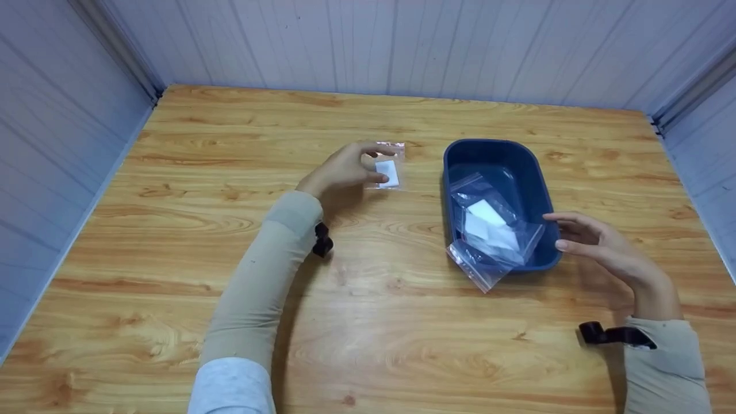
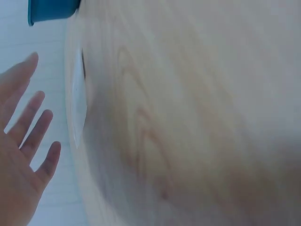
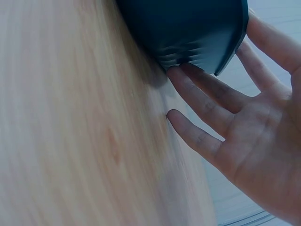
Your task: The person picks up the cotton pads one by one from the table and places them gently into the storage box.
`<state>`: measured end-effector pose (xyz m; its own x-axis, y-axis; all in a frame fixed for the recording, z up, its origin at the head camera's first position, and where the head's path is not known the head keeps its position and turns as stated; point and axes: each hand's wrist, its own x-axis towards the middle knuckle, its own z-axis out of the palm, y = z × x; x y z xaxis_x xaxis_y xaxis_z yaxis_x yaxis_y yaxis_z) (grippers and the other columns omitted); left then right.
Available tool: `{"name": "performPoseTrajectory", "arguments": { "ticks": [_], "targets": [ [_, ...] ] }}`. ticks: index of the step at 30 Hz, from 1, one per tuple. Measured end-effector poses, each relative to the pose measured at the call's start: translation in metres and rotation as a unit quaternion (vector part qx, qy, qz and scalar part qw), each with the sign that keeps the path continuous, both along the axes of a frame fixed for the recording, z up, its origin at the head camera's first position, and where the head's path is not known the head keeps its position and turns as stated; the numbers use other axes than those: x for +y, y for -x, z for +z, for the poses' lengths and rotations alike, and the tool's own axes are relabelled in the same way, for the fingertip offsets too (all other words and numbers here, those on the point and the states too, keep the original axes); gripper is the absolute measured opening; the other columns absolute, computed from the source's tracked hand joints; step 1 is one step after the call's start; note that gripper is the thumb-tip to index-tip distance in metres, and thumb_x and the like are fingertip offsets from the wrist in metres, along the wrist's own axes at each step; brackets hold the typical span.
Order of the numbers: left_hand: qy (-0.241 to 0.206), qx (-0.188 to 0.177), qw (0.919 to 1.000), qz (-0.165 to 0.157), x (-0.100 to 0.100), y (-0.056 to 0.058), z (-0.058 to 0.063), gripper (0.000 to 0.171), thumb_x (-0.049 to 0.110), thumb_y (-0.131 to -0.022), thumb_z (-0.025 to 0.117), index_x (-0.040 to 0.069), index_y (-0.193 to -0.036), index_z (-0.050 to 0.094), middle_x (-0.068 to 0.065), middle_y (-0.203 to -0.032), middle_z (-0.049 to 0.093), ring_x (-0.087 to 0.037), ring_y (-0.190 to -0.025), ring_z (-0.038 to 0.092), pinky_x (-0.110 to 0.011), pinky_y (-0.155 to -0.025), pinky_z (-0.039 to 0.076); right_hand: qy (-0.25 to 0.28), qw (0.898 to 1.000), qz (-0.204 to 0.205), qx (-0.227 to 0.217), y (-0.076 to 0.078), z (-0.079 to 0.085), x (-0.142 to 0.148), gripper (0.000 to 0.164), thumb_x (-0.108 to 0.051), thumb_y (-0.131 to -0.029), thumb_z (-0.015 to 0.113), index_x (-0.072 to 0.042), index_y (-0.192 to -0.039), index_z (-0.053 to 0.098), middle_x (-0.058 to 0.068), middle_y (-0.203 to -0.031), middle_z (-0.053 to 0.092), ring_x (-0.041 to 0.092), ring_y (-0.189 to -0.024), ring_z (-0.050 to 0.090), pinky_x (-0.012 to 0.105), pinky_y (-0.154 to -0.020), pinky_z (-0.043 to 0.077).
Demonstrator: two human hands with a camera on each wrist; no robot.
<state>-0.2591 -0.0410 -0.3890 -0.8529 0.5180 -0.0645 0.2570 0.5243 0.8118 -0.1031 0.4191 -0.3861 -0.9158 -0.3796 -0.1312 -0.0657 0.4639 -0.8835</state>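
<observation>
My left hand (image 1: 347, 167) hovers with spread fingers over a small clear zip bag (image 1: 401, 150) that lies on the table and holds a white square piece (image 1: 388, 172). In the left wrist view a gap shows between the fingers and the bag (image 2: 79, 99). Farther right stands a dark blue plastic bin (image 1: 520, 164). Several clear zip bags (image 1: 494, 236) with white pieces lie in its near part, one hanging over the front rim. At the bin's right near corner is my right hand (image 1: 609, 247), its fingertips right at the bin's side (image 3: 202, 28) and fingers loosely extended.
The wood-patterned table (image 1: 368, 322) meets a white panelled wall (image 1: 368, 46) at the back, with more panels on the left and right. A black wrist strap mount (image 1: 323, 240) sticks out beside the left wrist, another mount (image 1: 609, 333) beside the right.
</observation>
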Motion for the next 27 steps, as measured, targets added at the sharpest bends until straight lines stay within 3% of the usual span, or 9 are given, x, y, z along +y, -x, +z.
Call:
{"name": "performPoseTrajectory", "arguments": {
  "ticks": [8,19,27],
  "targets": [
    [0.005,-0.031,0.9995,-0.002,-0.004,0.01,0.002,0.056,0.016,-0.085,0.08,0.019,-0.137,0.06,-0.004,-0.142,0.051,-0.024,-0.133,0.042,-0.043,-0.112,0.031,-0.009,1.0,-0.006,-0.007,-0.002,0.001,0.0,0.046,-0.009,-0.101,0.056,-0.007,-0.146,0.045,-0.011,-0.139,0.049,-0.002,-0.123,0.046,0.013,-0.093,0.042],
    [0.037,-0.042,0.9984,-0.013,-0.015,0.015,-0.004,0.064,0.012,-0.084,0.081,0.016,-0.142,0.054,-0.003,-0.151,0.043,-0.024,-0.142,0.032,-0.041,-0.118,0.019,-0.015,1.0,-0.006,-0.013,-0.001,0.0,0.0,0.047,-0.012,-0.102,0.056,-0.008,-0.147,0.045,-0.006,-0.142,0.048,-0.002,-0.123,0.045,0.013,-0.094,0.041],
    [0.039,-0.06,0.9973,-0.015,-0.018,0.013,-0.007,0.07,0.01,-0.083,0.081,0.014,-0.145,0.049,-0.002,-0.153,0.041,-0.019,-0.143,0.032,-0.032,-0.117,0.023,-0.021,1.0,-0.01,-0.011,-0.001,0.002,0.0,0.047,-0.011,-0.102,0.056,-0.009,-0.147,0.045,-0.006,-0.141,0.048,-0.002,-0.123,0.045,0.013,-0.093,0.042]
  ]
}}
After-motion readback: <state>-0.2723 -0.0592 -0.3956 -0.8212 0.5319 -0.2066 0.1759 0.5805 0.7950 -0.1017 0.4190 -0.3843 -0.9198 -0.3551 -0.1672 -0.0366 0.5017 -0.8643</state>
